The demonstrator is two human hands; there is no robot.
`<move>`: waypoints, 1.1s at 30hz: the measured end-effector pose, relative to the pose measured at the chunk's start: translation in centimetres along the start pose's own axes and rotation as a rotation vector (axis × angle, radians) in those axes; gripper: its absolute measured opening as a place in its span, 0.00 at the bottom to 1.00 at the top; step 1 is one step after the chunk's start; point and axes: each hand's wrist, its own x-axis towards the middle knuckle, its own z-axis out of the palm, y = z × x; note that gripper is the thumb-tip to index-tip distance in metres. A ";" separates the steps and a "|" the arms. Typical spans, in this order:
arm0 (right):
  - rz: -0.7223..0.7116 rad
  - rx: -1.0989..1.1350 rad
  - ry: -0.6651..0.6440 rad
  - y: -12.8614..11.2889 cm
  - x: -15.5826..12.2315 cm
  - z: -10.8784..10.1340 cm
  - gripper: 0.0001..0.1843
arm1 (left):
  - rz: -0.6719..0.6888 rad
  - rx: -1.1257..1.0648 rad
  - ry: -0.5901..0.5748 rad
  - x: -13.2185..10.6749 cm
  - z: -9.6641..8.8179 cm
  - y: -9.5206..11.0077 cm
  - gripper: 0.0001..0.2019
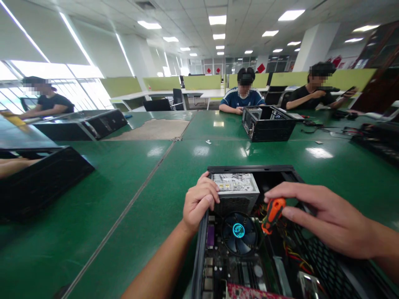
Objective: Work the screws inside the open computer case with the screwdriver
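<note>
An open computer case [202, 245] lies in front of me with its inside facing up. My left hand [201, 201] is wrapped around its upper left edge, fingers beside the silver power supply [238, 185]. In my right hand [330, 218] is a screwdriver [273, 214] with an orange and black handle, pinched between thumb and fingers over the inside of the case. The screwdriver's tip is hidden below the handle. Just left of it sits a black CPU fan [239, 233] with a blue hub label. A red circuit card [249, 292] shows at the bottom edge.
The green table [131, 178] carries another open case [269, 124] across from me. At the left stand two more cases [40, 182] [106, 122]; someone's forearm reaches into the nearer one. Cables [318, 124] lie at the right. Several people sit around.
</note>
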 end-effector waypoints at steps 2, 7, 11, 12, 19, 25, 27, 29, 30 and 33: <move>0.034 -0.032 0.103 1.0 0.8 -0.2 0.16 | 0.010 0.001 -0.002 0.0 0.0 0.0 0.26; -0.012 -0.084 0.205 2.5 2.0 1.3 0.16 | 0.018 0.014 -0.013 0.0 -0.1 0.0 0.27; -0.044 -0.088 0.180 2.6 1.6 2.0 0.16 | 0.023 0.003 -0.010 0.0 -0.1 0.0 0.26; -0.043 -0.090 0.194 2.6 1.5 1.9 0.16 | 0.024 0.003 -0.010 0.0 -0.1 0.0 0.26; -0.021 -0.111 0.248 2.8 1.4 1.5 0.16 | 0.013 0.022 -0.021 0.1 -0.1 0.0 0.26; -0.028 -0.121 0.201 2.8 1.5 1.9 0.16 | 0.002 0.024 -0.012 0.0 -0.1 -0.1 0.27; -0.023 -0.124 0.196 2.9 1.4 1.9 0.17 | 0.004 0.027 -0.018 0.1 -0.1 0.0 0.27; -0.020 -0.126 0.192 2.9 1.4 1.9 0.17 | 0.006 0.027 -0.018 0.1 -0.2 0.0 0.27; -0.018 -0.126 0.190 3.0 1.5 1.9 0.17 | 0.005 0.026 -0.016 0.1 -0.2 0.0 0.27; -0.019 -0.128 0.188 3.0 1.5 1.9 0.17 | 0.000 0.025 -0.015 0.1 -0.1 0.1 0.27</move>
